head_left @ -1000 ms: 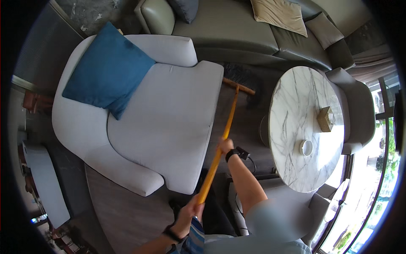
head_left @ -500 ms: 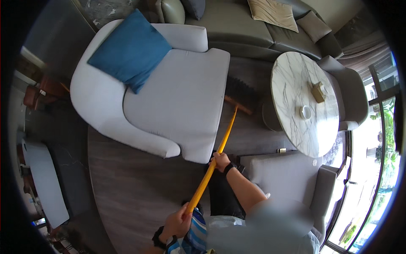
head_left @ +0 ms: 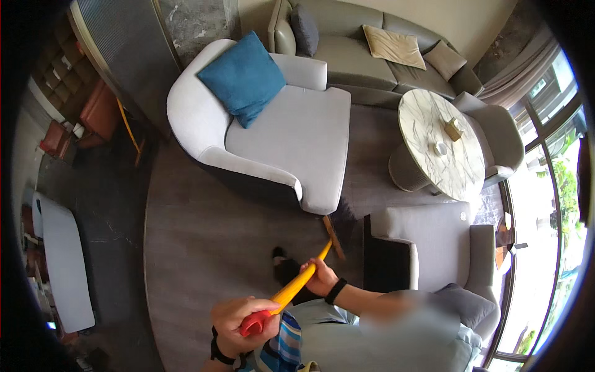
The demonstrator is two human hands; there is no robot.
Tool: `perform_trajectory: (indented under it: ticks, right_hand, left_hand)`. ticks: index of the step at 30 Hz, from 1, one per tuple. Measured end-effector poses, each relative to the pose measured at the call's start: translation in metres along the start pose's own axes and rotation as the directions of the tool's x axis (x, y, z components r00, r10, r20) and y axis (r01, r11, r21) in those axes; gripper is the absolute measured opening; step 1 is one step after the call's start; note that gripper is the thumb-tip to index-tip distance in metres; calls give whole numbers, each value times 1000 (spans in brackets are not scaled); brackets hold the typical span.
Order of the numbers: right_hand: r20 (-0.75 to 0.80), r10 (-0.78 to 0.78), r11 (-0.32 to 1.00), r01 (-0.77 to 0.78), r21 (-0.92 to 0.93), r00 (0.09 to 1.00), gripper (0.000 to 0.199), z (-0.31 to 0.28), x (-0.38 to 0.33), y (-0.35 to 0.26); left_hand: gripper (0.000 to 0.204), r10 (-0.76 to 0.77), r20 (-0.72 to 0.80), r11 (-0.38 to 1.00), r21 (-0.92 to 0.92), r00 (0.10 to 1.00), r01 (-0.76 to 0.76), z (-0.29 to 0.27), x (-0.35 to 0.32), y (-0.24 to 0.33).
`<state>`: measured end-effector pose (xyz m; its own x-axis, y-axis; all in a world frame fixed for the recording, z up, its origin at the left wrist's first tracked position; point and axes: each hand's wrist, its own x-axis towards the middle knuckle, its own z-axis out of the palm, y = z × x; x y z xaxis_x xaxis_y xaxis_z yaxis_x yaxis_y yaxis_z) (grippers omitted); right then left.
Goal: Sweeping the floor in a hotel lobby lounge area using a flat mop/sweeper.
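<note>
A broom with a yellow handle [head_left: 295, 287] slants up and away to the right across my front. My left hand [head_left: 242, 322] is wrapped round its top end, by the red cap [head_left: 255, 323]. Farther down the handle, my right hand [head_left: 320, 278] is closed round it. The wooden broom head [head_left: 333, 237] rests at floor level just in front of the pale armchair's near corner. Its dark bristles [head_left: 344, 212] point away to the right, partly behind that corner. Dark bands circle both wrists.
The light grey armchair [head_left: 291, 133] with a blue cushion [head_left: 243, 79] stands ahead. Right of it is a round marble table [head_left: 427, 133]; another grey armchair [head_left: 427, 239] stands close on my right. A leather sofa [head_left: 347, 59] lines the back, windows [head_left: 545, 204] the right.
The broom head has come back toward me from the gap between armchair and round table. My left hand has moved up and left with the handle's end, and the view has shifted.
</note>
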<state>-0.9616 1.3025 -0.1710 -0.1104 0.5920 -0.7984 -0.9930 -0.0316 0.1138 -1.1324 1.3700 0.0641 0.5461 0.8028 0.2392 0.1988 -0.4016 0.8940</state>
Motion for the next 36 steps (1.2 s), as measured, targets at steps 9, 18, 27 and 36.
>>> perform_trajectory:
  ticks: [9,18,27,36]
  right_hand:
    - [-281,314,946,-276,168,907,23,46,79,86]
    - [-391,-39,968,132,212,919,24,108,109,61]
    - [-354,-396,573,529,626,847,10,54,132,95]
    - [-574,-564,11,701,713,593,11,168,162,190]
  left_hand:
    - [24,-79,-43,973,-223,996,68,-88,65,-79]
    - [44,-224,-57,968,-124,973,216,-207,228,-210]
    - [79,-330,-41,944,5,943,330,-299,471,-393]
    - [75,-279,363,944,-66,889,323,-251,630,-520]
